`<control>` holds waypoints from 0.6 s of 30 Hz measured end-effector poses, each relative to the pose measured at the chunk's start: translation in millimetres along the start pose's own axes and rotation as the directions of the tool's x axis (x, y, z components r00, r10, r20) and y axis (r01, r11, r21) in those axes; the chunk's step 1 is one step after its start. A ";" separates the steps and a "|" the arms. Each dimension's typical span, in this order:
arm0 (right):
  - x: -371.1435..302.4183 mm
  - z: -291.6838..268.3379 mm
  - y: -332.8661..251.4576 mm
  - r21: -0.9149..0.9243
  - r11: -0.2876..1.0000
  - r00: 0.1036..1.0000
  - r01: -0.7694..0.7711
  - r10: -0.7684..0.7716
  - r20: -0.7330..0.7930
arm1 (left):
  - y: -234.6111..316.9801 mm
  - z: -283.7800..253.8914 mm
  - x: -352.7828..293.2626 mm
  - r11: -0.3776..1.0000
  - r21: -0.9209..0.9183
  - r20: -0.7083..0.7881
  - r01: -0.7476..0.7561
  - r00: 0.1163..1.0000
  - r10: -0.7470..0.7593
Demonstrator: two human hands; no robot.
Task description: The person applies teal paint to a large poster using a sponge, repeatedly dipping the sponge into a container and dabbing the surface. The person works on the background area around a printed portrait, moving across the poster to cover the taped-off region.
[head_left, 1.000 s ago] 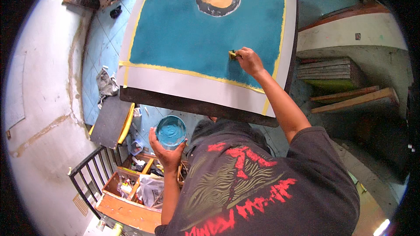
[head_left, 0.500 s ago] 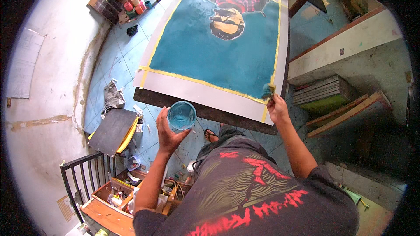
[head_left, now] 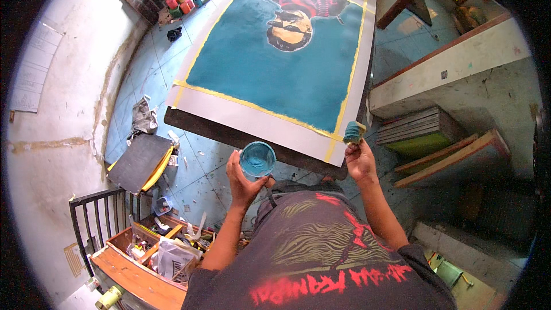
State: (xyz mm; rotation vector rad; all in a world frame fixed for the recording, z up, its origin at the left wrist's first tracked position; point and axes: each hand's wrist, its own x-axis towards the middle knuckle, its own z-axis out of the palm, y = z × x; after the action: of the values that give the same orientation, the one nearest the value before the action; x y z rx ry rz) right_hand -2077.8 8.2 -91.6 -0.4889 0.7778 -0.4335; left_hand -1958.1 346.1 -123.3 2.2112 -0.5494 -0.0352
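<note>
My left hand [head_left: 244,186] is wrapped round a round tub of teal paint [head_left: 257,159], its open top facing up and paint smeared inside. In my right hand [head_left: 360,161] is a small yellowish sponge [head_left: 354,132], one side coated in teal paint. The sponge is pinched in the fingertips beside the near right corner of the painting [head_left: 247,69]. This large sheet has a teal ground, an upside-down portrait, lettering at its far end and a white border. Yellow masking tape [head_left: 252,103] runs along the border and crosses at the corners.
The sheet lies on a dark board [head_left: 229,140]. Flat panels [head_left: 422,132] are stacked at the right. Paint bottles [head_left: 182,3] stand at the far left. Nearer are a black folder-like panel [head_left: 140,161] and a wooden drawer unit [head_left: 135,275] full of odds and ends.
My right hand has drawn the sponge back off the painting's corner toward the right edge. My left hand and the tub have moved right and slightly nearer. The view has shifted a little.
</note>
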 end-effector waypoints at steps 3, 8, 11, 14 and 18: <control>14.8 -18.9 -18.5 0.078 0.993 0.996 -0.093 0.094 -0.007 | 22.8 18.0 13.5 0.996 0.058 -0.044 -0.061 0.997 0.064; 69.7 -48.9 -71.4 0.104 0.975 0.961 -0.195 0.168 0.221 | 93.3 77.0 8.5 0.992 0.044 -0.192 0.114 0.976 -0.104; 100.0 -64.9 -117.4 0.049 0.971 0.936 -0.234 0.211 0.281 | 131.0 125.7 -12.2 0.967 0.050 -0.252 0.250 0.940 -0.230; 128.7 -85.2 -166.4 -0.034 0.962 0.915 -0.270 0.267 0.304 | 176.5 164.3 -28.6 0.944 0.049 -0.278 0.326 0.912 -0.301; 152.4 -86.6 -208.0 -0.181 0.933 0.916 -0.311 0.345 0.204 | 221.6 188.1 -45.1 0.924 0.097 -0.343 0.369 0.884 -0.317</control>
State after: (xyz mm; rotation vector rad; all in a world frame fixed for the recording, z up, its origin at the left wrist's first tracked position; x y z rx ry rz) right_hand -2084.8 -262.9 -111.9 -0.5225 0.6498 -0.0025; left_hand -2120.9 103.7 -88.0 2.3819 0.0294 0.1885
